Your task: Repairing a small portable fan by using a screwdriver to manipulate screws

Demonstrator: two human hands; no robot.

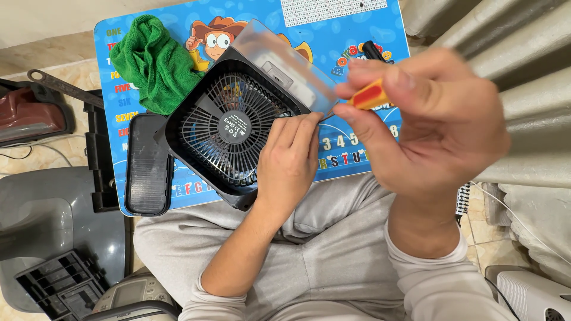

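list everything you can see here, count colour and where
fan: 1, black, square, on the board at centre
board: 1, blue with cartoon print, on the lap
cloth: 1, green, crumpled on the board's upper left
cover: 1, black, oblong, on the board left of the fan
clear panel: 1, see-through, at the fan's upper right corner
screwdriver: 1, orange and red handle, in the right hand
wrench: 1, dark metal, floor at left
grey tub: 1, lower left
trousers: grey, under the board
left hand: on the fan's right edge
right hand: raised, gripping the screwdriver
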